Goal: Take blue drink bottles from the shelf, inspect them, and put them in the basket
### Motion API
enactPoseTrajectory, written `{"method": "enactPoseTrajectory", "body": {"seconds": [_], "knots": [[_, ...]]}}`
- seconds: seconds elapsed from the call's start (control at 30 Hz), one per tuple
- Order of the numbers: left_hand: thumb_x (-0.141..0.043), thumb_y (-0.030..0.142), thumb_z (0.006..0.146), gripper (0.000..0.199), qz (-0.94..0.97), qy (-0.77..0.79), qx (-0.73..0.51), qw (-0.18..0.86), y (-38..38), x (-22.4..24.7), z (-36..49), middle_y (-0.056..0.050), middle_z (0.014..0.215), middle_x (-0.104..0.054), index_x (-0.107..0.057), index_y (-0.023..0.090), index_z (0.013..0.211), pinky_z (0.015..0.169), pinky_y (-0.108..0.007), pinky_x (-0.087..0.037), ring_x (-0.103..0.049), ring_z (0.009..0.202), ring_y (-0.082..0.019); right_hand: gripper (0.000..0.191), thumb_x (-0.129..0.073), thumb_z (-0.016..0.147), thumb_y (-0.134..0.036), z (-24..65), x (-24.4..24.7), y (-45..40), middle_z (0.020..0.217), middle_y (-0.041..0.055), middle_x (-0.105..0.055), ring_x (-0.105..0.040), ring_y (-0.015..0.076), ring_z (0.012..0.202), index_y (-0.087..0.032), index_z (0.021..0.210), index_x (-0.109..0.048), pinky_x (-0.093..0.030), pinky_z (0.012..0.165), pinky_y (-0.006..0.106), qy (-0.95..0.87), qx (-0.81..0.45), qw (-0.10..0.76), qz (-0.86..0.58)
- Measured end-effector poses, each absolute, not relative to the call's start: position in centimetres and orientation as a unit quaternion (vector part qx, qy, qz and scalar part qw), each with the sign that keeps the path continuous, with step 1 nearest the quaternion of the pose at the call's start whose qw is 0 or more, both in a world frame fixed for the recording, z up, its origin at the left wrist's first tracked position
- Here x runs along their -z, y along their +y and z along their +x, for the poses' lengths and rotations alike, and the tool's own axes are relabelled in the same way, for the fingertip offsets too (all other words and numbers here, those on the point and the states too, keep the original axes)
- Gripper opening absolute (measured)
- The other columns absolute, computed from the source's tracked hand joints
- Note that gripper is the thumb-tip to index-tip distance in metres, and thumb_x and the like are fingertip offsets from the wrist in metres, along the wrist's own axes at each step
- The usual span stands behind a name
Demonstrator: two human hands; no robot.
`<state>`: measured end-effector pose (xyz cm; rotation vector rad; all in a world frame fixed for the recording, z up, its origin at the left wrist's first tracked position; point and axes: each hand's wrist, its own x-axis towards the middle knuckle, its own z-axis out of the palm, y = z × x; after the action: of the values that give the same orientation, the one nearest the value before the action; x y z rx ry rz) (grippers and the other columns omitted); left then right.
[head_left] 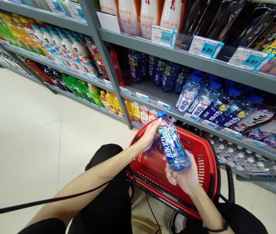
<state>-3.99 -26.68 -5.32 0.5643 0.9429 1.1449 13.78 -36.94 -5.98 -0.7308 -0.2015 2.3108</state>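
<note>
A blue drink bottle with a blue cap and a printed label is tilted above the red shopping basket. My left hand is closed around its neck, just below the cap. Under its base, my right hand curls its fingers and supports the lower end. A small blue bit shows between that hand and the bottle; what it belongs to is hidden. Inside the basket, partly covered by the held bottle and my left hand, lie other dark blue bottles.
Grey shelving with price tags runs along the front. Blue-capped bottles fill the shelf at right, with darker bottles set further back. Boxed drinks stand low behind the basket. A black cable crosses my left arm.
</note>
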Motion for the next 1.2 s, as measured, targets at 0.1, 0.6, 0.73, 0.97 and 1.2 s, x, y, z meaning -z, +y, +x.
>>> {"method": "enactPoseTrajectory", "body": {"seconds": [0.1, 0.6, 0.73, 0.97, 1.2], "knots": [[-0.081, 0.066, 0.078, 0.058, 0.266, 0.425, -0.509, 0.699, -26.66, 5.38, -4.02, -0.012, 0.105, -0.078, -0.073, 0.014, 0.102, 0.089, -0.039, -0.057, -0.074, 0.101, -0.029, 0.078, -0.040, 0.094, -0.075, 13.81, 5.94, -36.99, 0.065, 0.0133, -0.071, -0.058, 0.0188, 0.040, -0.005, 0.105, -0.072, -0.039, 0.039, 0.026, -0.074, -0.891, 0.344, -0.288], [-0.081, 0.065, 0.078, 0.055, 0.266, 0.435, -0.504, 0.697, -26.75, 5.18, -4.05, -0.011, 0.104, -0.078, -0.070, 0.015, 0.098, 0.079, -0.033, -0.053, -0.073, 0.096, -0.026, 0.075, -0.042, 0.093, -0.072, 13.84, 5.99, -36.94, 0.064, 0.0133, -0.070, -0.058, 0.0185, 0.041, -0.005, 0.101, -0.075, -0.039, 0.040, 0.027, -0.067, -0.890, 0.351, -0.283], [-0.080, 0.065, 0.079, 0.055, 0.265, 0.435, -0.506, 0.696, -26.83, 5.08, -4.08, -0.010, 0.104, -0.078, -0.070, 0.015, 0.099, 0.079, -0.033, -0.053, -0.073, 0.096, -0.025, 0.076, -0.039, 0.094, -0.072, 13.84, 6.03, -36.90, 0.064, 0.0132, -0.070, -0.058, 0.0187, 0.041, -0.006, 0.102, -0.075, -0.040, 0.040, 0.027, -0.070, -0.889, 0.349, -0.287], [-0.076, 0.065, 0.081, 0.057, 0.277, 0.422, -0.494, 0.708, -26.83, 5.18, -4.14, -0.011, 0.103, -0.079, -0.073, 0.014, 0.108, 0.084, -0.037, -0.055, -0.073, 0.096, -0.027, 0.073, -0.040, 0.095, -0.070, 13.93, 6.18, -37.04, 0.065, 0.0143, -0.071, -0.057, 0.0187, 0.041, -0.006, 0.102, -0.075, -0.040, 0.040, 0.028, -0.089, -0.881, 0.355, -0.301], [-0.073, 0.068, 0.082, 0.058, 0.286, 0.435, -0.480, 0.706, -26.87, 5.20, -4.19, -0.011, 0.101, -0.079, -0.072, 0.015, 0.106, 0.074, -0.033, -0.051, -0.072, 0.088, -0.025, 0.073, -0.044, 0.093, -0.071, 13.83, 6.10, -37.04, 0.061, 0.0113, -0.068, -0.047, 0.0133, 0.036, -0.005, 0.099, -0.076, -0.032, 0.040, 0.025, -0.090, -0.875, 0.360, -0.310]]}}
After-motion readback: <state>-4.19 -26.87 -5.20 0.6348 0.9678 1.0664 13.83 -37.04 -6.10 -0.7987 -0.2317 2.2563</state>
